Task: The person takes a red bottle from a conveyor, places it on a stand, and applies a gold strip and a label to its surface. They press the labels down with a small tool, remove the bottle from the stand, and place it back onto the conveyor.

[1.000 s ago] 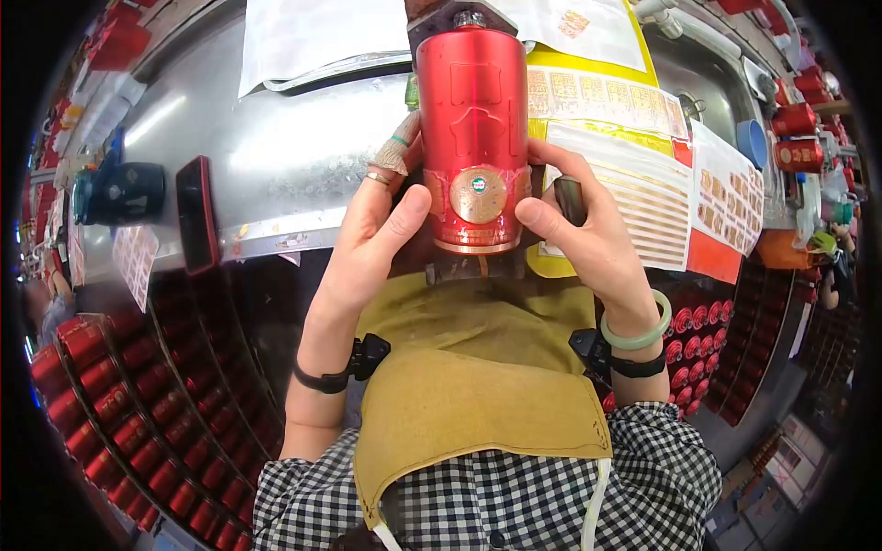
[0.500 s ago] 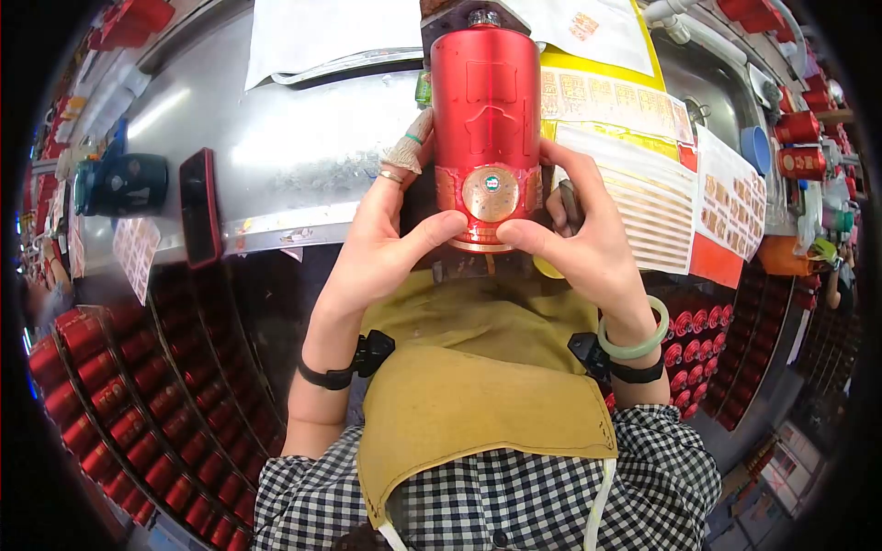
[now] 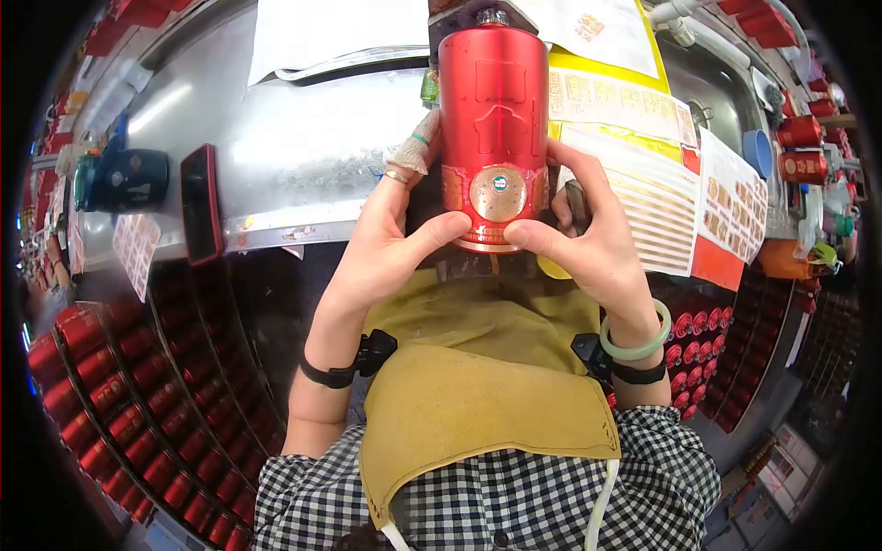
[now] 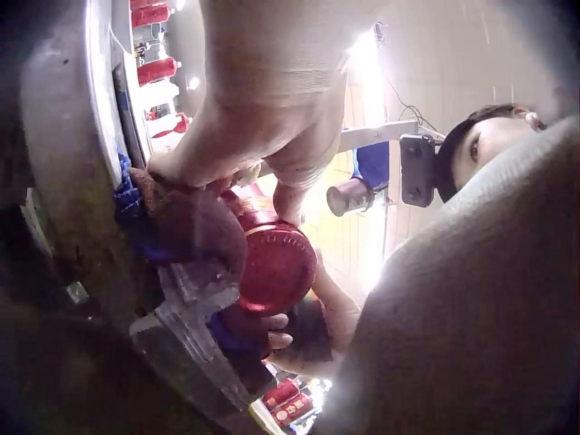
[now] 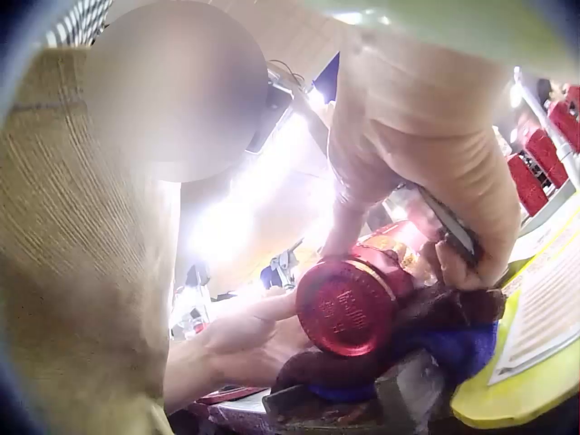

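Observation:
A glossy red bottle [image 3: 494, 101] lies in front of the person, its cap away from them. A round gold label [image 3: 499, 195] sits on a decorated band near its base. The left hand [image 3: 378, 253] grips the bottle's left side, thumb by the lower rim; a cloth cover wraps one finger. From the right, the right hand [image 3: 602, 243] holds it with its thumb near the base, while a dark-handled flat tool [image 3: 577, 206] is tucked in its curled fingers. Both wrist views show the bottle's round red base [image 5: 344, 306] over a padded rest [image 5: 453, 353].
A metal worktop [image 3: 303, 156] stretches left, with a phone [image 3: 200, 204] and a dark teal jug [image 3: 129, 184] on it. Sticker sheets [image 3: 634, 197] lie right of the bottle. Racks of red bottles [image 3: 147, 413] stand below at left, more at lower right [image 3: 698, 344].
Both thumbs have come inward, from beside the round label onto the bottle's lower part. In the head view the bottle and hands sit slightly farther right.

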{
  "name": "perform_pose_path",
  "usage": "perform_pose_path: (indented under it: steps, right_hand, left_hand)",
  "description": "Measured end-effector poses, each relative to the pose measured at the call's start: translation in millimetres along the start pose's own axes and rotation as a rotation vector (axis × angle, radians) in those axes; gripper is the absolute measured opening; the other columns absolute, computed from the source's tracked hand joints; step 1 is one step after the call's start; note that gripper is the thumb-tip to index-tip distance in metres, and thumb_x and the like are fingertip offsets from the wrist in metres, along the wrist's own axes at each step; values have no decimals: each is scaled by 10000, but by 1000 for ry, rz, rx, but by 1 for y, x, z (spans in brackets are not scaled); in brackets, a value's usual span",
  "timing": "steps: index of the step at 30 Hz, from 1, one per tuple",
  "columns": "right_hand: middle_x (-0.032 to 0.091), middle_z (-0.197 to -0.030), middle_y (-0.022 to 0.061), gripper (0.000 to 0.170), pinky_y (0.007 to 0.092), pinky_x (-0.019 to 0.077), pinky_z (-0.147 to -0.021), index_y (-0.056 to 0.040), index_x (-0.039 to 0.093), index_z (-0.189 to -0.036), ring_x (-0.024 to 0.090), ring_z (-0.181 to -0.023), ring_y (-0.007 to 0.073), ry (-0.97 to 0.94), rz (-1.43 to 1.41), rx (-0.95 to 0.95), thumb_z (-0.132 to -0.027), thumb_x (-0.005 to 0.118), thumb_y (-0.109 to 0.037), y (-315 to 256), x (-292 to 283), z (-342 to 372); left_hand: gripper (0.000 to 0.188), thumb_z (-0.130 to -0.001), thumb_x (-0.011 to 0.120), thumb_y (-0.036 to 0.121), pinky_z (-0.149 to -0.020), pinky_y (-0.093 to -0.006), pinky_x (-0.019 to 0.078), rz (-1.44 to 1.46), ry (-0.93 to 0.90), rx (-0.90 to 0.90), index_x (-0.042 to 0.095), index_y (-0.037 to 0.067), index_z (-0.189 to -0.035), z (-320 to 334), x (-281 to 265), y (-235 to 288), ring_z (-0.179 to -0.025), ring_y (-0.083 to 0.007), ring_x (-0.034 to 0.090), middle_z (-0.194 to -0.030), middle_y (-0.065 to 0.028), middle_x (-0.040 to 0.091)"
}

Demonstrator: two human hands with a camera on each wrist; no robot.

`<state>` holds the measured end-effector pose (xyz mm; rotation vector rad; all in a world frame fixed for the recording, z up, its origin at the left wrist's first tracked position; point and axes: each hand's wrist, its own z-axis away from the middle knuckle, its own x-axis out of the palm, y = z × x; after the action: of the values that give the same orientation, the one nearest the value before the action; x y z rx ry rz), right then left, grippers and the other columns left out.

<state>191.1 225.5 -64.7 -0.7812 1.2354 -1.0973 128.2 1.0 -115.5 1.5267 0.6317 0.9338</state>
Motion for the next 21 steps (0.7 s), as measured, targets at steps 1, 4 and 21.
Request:
perform_pose_path:
  steps: [1,4,21]
  right_hand:
    - [526,-1312,153,812,400,435,-1100,-13,528,-1459,535,-1268,277,-11,-33,15,-778,927,-202,-1,0,0]
    - [524,-1307,148,811,395,438,-1098,-1,515,-1465,539,-1263,268,-12,-111,7,-789,921,-190,1,2,0]
    - [615,-1344,125,489,344,466,-1073,1,582,-1425,597,-1241,195,-5,-312,76,-1004,718,-209,14,-8,-3]
  left_hand:
    - [897,-952,763,102,-1295,-419,190,6,-6,1,214,-49,-1645,0,-1,0,-1585,-275,261,-1702,-190,286]
    - [904,-946,766,95,-1296,-423,186,14,-15,8,212,-49,-1646,-1,-2,0,-1586,-275,259,-1703,-191,284]
    - [461,-771,898,336,-1116,-507,441,-1038,280,679,800,102,-1156,26,11,-16,-1323,-371,594,-1398,-154,673]
